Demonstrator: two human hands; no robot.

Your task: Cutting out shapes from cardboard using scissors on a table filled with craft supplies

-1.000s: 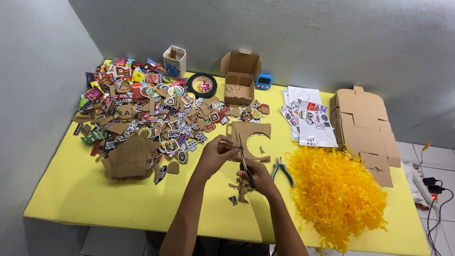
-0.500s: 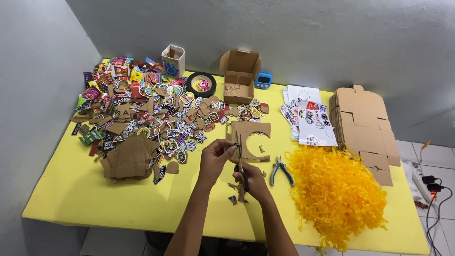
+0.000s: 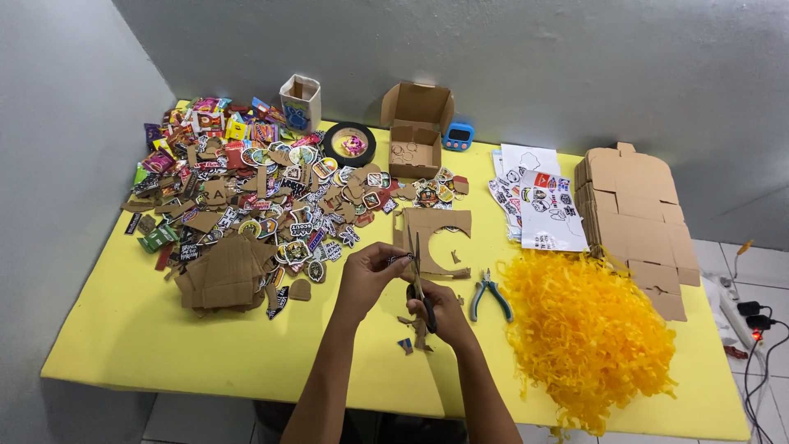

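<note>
Scissors (image 3: 421, 284) gripped in right hand (image 3: 440, 311), fingers closed through handles, blades pointing up toward far edge. Left hand (image 3: 367, 278) pinches small sticker piece (image 3: 400, 257) between fingertips, just beside blades, above desk (image 3: 115, 329) middle near front edge. Scraps (image 3: 413, 333) under hands. Cut cardboard (image 3: 433, 238) just behind. Pliers (image 3: 491, 294) right of hands. Yellow shred pile (image 3: 588, 337) at right front. Sticker heap (image 3: 255, 193) far left. Flat boxes (image 3: 637, 214) far right.
</note>
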